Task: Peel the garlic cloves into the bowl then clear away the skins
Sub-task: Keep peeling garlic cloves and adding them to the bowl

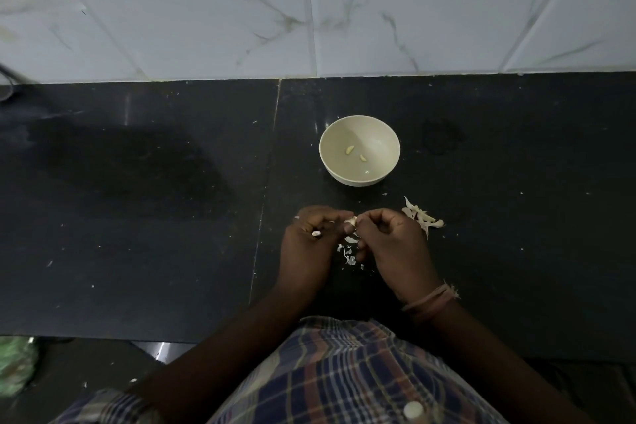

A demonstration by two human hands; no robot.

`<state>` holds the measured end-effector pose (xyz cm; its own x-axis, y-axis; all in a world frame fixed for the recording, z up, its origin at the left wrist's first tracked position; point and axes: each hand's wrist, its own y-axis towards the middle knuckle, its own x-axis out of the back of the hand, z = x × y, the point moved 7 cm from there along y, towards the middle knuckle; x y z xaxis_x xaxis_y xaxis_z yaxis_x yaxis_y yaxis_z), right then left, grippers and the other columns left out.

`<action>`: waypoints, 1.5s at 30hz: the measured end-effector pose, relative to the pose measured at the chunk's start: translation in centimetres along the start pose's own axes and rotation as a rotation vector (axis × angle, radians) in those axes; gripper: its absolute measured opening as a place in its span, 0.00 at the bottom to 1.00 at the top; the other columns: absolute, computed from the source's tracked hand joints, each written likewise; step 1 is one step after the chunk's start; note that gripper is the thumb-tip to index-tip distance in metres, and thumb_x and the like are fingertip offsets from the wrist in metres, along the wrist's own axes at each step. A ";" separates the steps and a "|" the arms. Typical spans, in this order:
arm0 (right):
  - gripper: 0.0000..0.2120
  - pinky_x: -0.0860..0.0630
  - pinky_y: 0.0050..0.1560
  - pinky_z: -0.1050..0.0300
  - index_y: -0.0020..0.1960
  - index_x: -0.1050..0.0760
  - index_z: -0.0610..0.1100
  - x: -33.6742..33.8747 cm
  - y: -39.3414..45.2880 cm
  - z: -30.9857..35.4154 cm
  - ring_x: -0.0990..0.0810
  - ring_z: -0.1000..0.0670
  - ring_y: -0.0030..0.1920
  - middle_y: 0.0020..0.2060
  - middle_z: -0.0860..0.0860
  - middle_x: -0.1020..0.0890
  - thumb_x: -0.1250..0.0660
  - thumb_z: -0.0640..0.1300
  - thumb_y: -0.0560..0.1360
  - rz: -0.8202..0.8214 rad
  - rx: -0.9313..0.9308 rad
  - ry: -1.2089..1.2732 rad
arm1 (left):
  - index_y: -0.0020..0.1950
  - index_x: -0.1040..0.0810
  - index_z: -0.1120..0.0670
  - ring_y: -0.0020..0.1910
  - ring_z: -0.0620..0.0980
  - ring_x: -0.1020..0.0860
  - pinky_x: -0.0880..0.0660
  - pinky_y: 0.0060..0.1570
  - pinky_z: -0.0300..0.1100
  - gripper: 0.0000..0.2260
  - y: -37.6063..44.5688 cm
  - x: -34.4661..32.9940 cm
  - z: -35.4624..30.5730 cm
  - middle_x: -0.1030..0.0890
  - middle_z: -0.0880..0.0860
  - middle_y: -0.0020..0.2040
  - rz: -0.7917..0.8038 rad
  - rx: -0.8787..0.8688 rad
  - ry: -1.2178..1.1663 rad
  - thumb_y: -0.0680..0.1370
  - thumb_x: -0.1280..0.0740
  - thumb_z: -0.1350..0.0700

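Left hand [306,237] and right hand [389,237], fingers curled, both pinch one garlic clove [351,220]; bowl [359,179] beyond holds peeled cloves [349,149]

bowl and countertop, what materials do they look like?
Bowl: likely plastic or melamine, cream, matte, with a thin even rim and no sharp glare; glazed ceramic is not ruled out. Countertop: looks like polished dark stone, perhaps granite, with faint reflections and a straight slab seam.
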<state>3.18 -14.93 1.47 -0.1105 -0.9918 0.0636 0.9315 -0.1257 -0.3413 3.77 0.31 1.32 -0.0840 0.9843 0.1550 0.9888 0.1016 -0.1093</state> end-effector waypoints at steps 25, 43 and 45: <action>0.23 0.26 0.31 0.50 0.40 0.29 0.33 1.0 0.9 -0.4 0.27 0.44 0.29 0.29 0.41 0.25 0.39 0.51 0.84 -0.130 0.078 0.030 | 0.56 0.17 0.58 0.40 0.45 0.20 0.21 0.42 0.36 0.09 -0.5 -2.2 1.7 0.16 0.54 0.44 0.114 0.333 -0.618 0.81 0.35 0.65; 0.05 0.20 0.46 0.62 0.47 0.16 0.46 0.5 0.3 1.6 0.16 0.57 0.43 0.41 0.56 0.15 0.29 0.37 0.77 -0.108 0.338 -0.230 | 0.53 0.17 0.61 0.41 0.46 0.16 0.20 0.42 0.35 0.08 -0.4 -2.0 1.9 0.13 0.56 0.45 0.067 0.391 -0.652 0.79 0.34 0.68; 0.06 0.20 0.44 0.64 0.46 0.17 0.45 0.4 0.4 1.2 0.16 0.58 0.41 0.38 0.54 0.15 0.30 0.36 0.76 -0.120 0.281 -0.180 | 0.53 0.17 0.61 0.41 0.46 0.16 0.20 0.42 0.35 0.09 -0.4 -2.1 2.0 0.14 0.56 0.45 0.068 0.409 -0.676 0.80 0.36 0.68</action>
<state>3.94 -15.40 2.50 -0.1853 -0.9475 0.2607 0.9773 -0.2054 -0.0519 3.34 -1.51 -0.95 -0.2112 0.8511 -0.4806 0.8817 -0.0464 -0.4696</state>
